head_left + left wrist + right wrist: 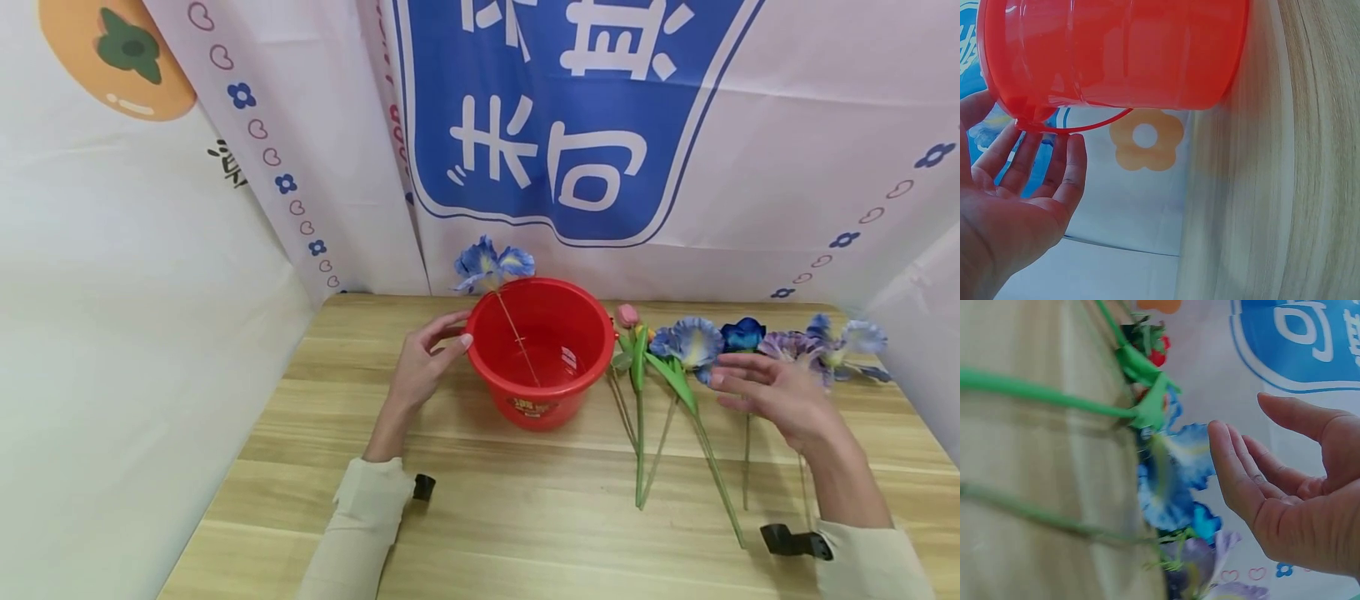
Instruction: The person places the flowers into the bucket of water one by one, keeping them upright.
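My left hand (422, 367) holds the rim of a red plastic bucket (534, 410) at its left side. In the left wrist view, the thumb lies at the rim and the fingers reach the bucket's red handle (1100, 123). One blue artificial iris (491, 265) stands in the bucket, its stem leaning and its bloom above the rim. Over the flowers on the right hovers my right hand (780, 400), fingers loosely extended and nothing held. Nearest to it are a blue iris (690, 340) and a dark blue rose (744, 333).
Purple and pale blue blooms (862, 340) lie farther right. A pink tulip (627, 315) lies close beside the bucket, with several stems pointing toward the front of the wooden table (480, 517). Behind the table hangs a printed cloth (360, 208).
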### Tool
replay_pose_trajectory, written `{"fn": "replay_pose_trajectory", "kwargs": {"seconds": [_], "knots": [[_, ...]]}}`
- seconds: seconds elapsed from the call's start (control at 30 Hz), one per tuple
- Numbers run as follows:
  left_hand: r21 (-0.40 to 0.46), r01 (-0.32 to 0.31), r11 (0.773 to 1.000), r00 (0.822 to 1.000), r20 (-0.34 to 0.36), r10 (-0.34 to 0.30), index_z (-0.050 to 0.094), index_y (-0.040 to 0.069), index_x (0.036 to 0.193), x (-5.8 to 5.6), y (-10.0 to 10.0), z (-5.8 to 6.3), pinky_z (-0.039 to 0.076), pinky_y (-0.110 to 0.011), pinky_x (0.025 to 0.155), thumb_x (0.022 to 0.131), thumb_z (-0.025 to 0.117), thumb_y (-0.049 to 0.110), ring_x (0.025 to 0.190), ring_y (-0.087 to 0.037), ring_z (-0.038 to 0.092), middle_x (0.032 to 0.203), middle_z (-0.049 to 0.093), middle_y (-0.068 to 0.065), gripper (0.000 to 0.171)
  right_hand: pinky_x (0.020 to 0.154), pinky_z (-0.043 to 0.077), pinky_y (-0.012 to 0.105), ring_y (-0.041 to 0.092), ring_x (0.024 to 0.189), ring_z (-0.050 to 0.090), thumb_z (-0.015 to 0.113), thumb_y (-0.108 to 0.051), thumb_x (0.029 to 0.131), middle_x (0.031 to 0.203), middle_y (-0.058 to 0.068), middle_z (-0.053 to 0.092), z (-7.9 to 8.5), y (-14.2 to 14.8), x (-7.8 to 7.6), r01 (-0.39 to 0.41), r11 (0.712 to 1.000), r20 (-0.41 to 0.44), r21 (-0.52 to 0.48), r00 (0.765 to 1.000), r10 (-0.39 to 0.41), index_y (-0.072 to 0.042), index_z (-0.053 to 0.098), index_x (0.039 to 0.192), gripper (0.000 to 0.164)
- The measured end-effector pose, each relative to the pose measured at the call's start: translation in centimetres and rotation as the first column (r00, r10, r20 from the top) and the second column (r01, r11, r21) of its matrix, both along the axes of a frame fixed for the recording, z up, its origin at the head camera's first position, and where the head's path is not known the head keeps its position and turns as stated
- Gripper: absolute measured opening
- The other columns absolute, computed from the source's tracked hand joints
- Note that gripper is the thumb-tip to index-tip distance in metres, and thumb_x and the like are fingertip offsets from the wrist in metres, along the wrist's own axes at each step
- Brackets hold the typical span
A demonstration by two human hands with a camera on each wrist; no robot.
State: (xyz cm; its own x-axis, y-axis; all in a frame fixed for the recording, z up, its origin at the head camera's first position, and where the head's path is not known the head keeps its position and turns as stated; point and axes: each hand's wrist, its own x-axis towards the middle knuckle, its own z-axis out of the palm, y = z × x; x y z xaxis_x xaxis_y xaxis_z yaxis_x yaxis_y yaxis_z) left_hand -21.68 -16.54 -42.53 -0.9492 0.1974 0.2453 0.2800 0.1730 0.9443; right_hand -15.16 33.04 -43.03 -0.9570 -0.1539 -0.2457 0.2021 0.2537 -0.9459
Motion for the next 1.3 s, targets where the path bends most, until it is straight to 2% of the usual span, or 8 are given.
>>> {"fn": "replay_pose_trajectory", "kwargs": {"seconds": [0.1, 0.3, 0.53, 0.6, 0.67, 0.83, 1.13, 1.3], "knots": [[-0.001, 0.001, 1.000, 1.000, 0.003, -0.001, 0.067, 0.003, 0.142, 0.0, 0.0, 0.0, 0.066, -0.033, 0.093, 0.103, 0.070, 0.015, 0.131, -0.038, 0.064, 0.144, 0.068, -0.019, 0.041, 0.099, 0.064, 0.032, -0.001, 0.109, 0.073, 0.068, -0.025, 0.107, 0.124, -0.018, 0.066, -0.9, 0.2, 0.2, -0.018, 0.999, 0.028, 0.048, 0.999, 0.017, 0.010, 0.028, 0.163, 0.077], [-0.002, -0.003, 1.000, 1.000, 0.001, 0.003, 0.067, 0.003, 0.142, 0.0, 0.0, 0.0, 0.066, -0.041, 0.096, 0.103, 0.070, 0.015, 0.131, -0.038, 0.065, 0.144, 0.068, -0.019, 0.041, 0.099, 0.064, 0.033, 0.002, 0.109, 0.074, 0.069, -0.025, 0.107, 0.142, 0.008, 0.066, -2.1, 0.5, 0.3, -0.037, 0.996, 0.051, 0.076, 0.998, 0.034, 0.012, 0.028, 0.163, 0.078], [-0.001, -0.001, 1.000, 1.000, 0.003, 0.001, 0.067, 0.003, 0.143, 0.1, 0.0, -0.1, 0.065, -0.047, 0.098, 0.103, 0.070, 0.015, 0.131, -0.038, 0.064, 0.144, 0.068, -0.019, 0.041, 0.100, 0.064, 0.035, 0.003, 0.110, 0.074, 0.066, -0.017, 0.108, 0.144, 0.016, 0.066, -3.2, 0.7, 0.1, -0.081, 0.997, 0.100, 0.007, 0.992, 0.080, 0.018, 0.025, 0.160, 0.076], [0.004, -0.002, 1.000, 1.000, 0.001, 0.002, 0.067, 0.003, 0.142, 0.1, 0.0, 0.0, 0.065, -0.046, 0.097, 0.103, 0.070, 0.015, 0.131, -0.037, 0.064, 0.144, 0.068, -0.019, 0.041, 0.099, 0.064, 0.035, 0.002, 0.110, 0.073, 0.066, -0.017, 0.108, 0.145, 0.017, 0.064, -3.5, 0.6, -0.1, -0.096, 0.995, 0.113, -0.001, 0.989, 0.095, 0.019, 0.026, 0.160, 0.075], [0.005, -0.002, 1.000, 1.000, 0.000, 0.002, 0.067, 0.003, 0.142, 0.0, 0.0, 0.0, 0.066, -0.039, 0.095, 0.103, 0.070, 0.015, 0.131, -0.037, 0.064, 0.144, 0.068, -0.019, 0.041, 0.099, 0.064, 0.035, 0.003, 0.110, 0.073, 0.066, -0.017, 0.108, 0.144, 0.016, 0.064, -3.7, 0.4, -0.3, -0.105, 0.995, 0.130, -0.004, 0.986, 0.104, 0.018, 0.026, 0.160, 0.075], [0.015, 0.003, 1.000, 1.000, -0.002, -0.003, 0.067, 0.002, 0.142, -0.1, 0.0, -0.1, 0.063, -0.021, 0.088, 0.103, 0.069, 0.014, 0.131, -0.039, 0.063, 0.145, 0.067, -0.020, 0.041, 0.096, 0.065, 0.035, 0.006, 0.108, 0.074, 0.068, -0.015, 0.107, 0.130, 0.003, 0.069, -3.9, 0.1, -0.5, -0.103, 0.994, 0.167, -0.022, 0.980, 0.105, 0.017, 0.027, 0.160, 0.074], [0.015, 0.006, 1.000, 1.000, -0.003, -0.006, 0.067, 0.002, 0.142, -0.1, 0.0, -0.1, 0.063, -0.020, 0.088, 0.103, 0.069, 0.014, 0.131, -0.040, 0.063, 0.145, 0.067, -0.021, 0.041, 0.092, 0.066, 0.034, 0.011, 0.103, 0.077, 0.068, -0.009, 0.105, 0.118, -0.001, 0.076, -4.1, -0.6, -0.5, -0.102, 0.994, 0.198, -0.041, 0.974, 0.108, 0.018, 0.027, 0.160, 0.074], [0.010, 0.007, 1.000, 1.000, -0.006, -0.007, 0.067, 0.002, 0.142, -0.1, 0.0, -0.1, 0.064, -0.023, 0.089, 0.103, 0.070, 0.014, 0.131, -0.039, 0.064, 0.145, 0.067, -0.020, 0.041, 0.090, 0.067, 0.035, 0.012, 0.101, 0.077, 0.067, -0.006, 0.105, 0.123, 0.004, 0.075, -4.2, -0.7, -0.5, -0.101, 0.994, 0.200, -0.029, 0.974, 0.105, 0.018, 0.026, 0.159, 0.072]]}}
